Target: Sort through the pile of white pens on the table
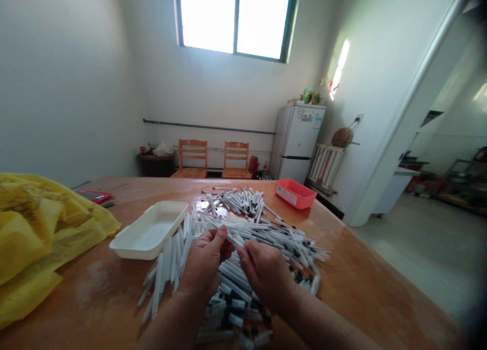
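Observation:
Both hands are close together above a spread of pen parts at the middle of the table. My left hand (pixel 208 256) is closed, thumb against fingers, on a thin white pen part (pixel 235 238) that runs toward my right hand. Closed on the other end of that piece is my right hand (pixel 266 269). White pen barrels (pixel 173 258) lie to the left of my left hand. Thin refills with dark tips (pixel 243 202) are heaped beyond the hands. Clear caps with black parts (pixel 236 309) lie below, between my forearms.
A cream tray (pixel 150 231) stands left of the pens on the wooden table (pixel 91 289). A yellow plastic bag (pixel 45 233) covers the left side. A red basket (pixel 296 194) sits at the back right. Two chairs (pixel 193 154) and a fridge (pixel 299 142) stand beyond.

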{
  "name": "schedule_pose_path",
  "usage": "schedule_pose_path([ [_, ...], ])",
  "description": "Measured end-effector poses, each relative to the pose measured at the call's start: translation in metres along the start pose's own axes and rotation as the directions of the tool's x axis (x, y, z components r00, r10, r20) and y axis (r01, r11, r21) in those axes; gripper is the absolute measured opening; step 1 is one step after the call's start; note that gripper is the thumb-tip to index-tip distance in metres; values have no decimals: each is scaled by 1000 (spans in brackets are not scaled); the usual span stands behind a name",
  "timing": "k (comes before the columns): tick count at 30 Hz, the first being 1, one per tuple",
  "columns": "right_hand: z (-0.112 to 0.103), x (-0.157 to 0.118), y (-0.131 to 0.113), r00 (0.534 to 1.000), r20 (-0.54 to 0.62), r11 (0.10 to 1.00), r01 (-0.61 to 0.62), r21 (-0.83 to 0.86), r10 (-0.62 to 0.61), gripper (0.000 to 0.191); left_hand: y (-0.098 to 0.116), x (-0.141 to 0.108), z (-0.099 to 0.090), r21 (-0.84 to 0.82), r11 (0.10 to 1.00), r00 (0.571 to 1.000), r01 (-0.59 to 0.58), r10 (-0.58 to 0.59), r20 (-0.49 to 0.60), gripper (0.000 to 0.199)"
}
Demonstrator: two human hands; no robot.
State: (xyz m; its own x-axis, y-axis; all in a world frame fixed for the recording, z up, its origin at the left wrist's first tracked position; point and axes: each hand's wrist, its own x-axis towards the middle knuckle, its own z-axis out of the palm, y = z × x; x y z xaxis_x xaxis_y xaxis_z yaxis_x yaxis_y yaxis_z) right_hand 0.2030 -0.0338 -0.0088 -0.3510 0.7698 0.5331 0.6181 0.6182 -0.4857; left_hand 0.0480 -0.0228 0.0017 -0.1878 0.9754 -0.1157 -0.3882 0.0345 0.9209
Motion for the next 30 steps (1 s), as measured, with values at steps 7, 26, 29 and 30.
schedule_pose_path([
  [7, 5, 0, 13, 871, 422, 462, -490, 739, 249, 31, 9, -2, -6, -39, 999, 980, 2, 6, 200, 32],
  [26, -4, 1, -2, 994, 108, 995, -29, 95, 19, 28, 7, -3, 0, -39, 999, 998, 34, -31, 62, 34],
  [29, -1, 0, -5, 996, 80, 997, 44, -68, -39, 24, 7, -4, 1, -44, 999, 999, 17, -16, 30, 36],
  [30, 0, 0, -5, 996, 72, 994, 58, -93, -52, 25, 7, -4, 2, -47, 999, 1000, 12, -11, 19, 37],
])
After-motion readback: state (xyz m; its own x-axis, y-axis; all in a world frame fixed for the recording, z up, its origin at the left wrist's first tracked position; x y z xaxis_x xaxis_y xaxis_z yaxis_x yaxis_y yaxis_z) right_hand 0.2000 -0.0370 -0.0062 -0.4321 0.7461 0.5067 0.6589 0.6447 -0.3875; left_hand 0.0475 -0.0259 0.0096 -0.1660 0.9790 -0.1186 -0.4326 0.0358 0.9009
